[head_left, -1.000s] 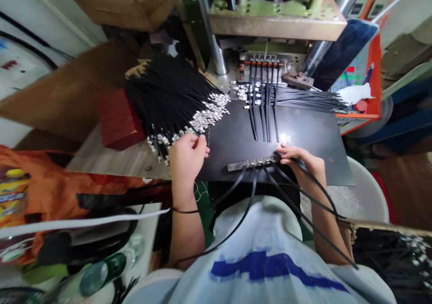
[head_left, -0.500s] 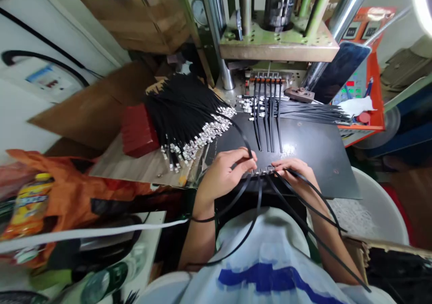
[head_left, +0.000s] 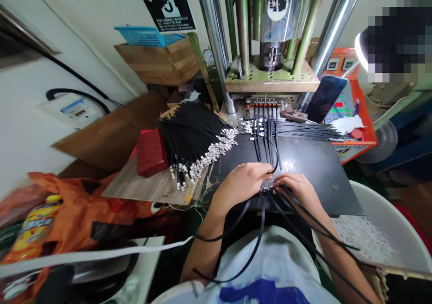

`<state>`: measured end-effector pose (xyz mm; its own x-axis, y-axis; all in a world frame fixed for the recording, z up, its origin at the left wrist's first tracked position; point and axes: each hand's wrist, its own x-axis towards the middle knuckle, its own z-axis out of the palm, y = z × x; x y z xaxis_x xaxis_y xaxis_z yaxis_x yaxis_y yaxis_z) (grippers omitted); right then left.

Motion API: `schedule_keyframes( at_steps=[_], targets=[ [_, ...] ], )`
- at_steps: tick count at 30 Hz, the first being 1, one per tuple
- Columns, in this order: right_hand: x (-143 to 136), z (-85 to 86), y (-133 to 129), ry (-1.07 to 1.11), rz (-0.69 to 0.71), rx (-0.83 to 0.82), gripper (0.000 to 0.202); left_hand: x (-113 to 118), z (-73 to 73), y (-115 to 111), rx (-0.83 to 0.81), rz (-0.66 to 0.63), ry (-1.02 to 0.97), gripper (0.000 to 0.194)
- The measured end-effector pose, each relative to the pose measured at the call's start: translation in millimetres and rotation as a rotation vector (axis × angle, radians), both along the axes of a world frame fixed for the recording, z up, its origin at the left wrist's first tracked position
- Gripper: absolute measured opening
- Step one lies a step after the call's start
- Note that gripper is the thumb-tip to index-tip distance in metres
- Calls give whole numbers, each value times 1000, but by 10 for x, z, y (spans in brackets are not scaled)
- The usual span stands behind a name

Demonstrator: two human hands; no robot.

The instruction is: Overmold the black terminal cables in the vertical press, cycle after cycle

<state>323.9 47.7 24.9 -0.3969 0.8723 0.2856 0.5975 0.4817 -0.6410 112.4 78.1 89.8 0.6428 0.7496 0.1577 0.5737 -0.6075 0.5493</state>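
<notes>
At the front edge of the dark metal table [head_left: 313, 160], my left hand [head_left: 245, 182] pinches a black cable [head_left: 277, 153], which bends in a loop above the fingertips. Close beside it, my right hand [head_left: 295, 184] has its fingers closed at the end of a small metal strip [head_left: 266, 188], partly hidden by both hands. Several black cables [head_left: 262, 232] run from this strip down over my lap and forearms. Beyond the hands, a row of black cables [head_left: 266, 137] hangs out of a metal mould [head_left: 261, 108] under the press plate [head_left: 270, 86].
On a wooden board at left lies a big bundle of black cables [head_left: 194, 128] with metal connectors, beside a red block [head_left: 151, 153]. More cables [head_left: 303, 130] lie across the table back. An orange control box [head_left: 367, 133] and phone [head_left: 326, 99] stand right; a white tub [head_left: 398, 218] sits below.
My left hand has moved right, closer to my right hand, and its cable now loops to the right instead of trailing up-left. The view has tilted upward, showing more of the press.
</notes>
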Motion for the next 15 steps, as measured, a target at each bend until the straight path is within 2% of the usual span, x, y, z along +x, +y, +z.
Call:
schedule_keyframes(
  at_steps=[2, 4, 6, 9, 11, 13, 15],
  targets=[
    [80, 23, 69, 155, 38, -119, 20, 50, 40, 23, 24, -36, 28, 16],
    [122, 65, 105, 351, -9, -236, 21, 128, 80, 42, 37, -73, 53, 18],
    [88, 104, 99, 550, -69, -267, 29, 215, 104, 54, 47, -102, 85, 19],
    [-61, 111, 25, 738, -164, -86, 14, 260, 105, 50, 63, -105, 84, 20],
    [-137, 92, -55, 810, -266, 95, 10, 155, 98, 14, 50, -69, -13, 23],
    [-140, 82, -152, 849, -363, 258, 16, -84, 98, -58, 2, 36, -193, 28],
    [-75, 91, -250, 813, -420, 436, 20, -424, 113, -157, -48, 238, -430, 25]
  ],
)
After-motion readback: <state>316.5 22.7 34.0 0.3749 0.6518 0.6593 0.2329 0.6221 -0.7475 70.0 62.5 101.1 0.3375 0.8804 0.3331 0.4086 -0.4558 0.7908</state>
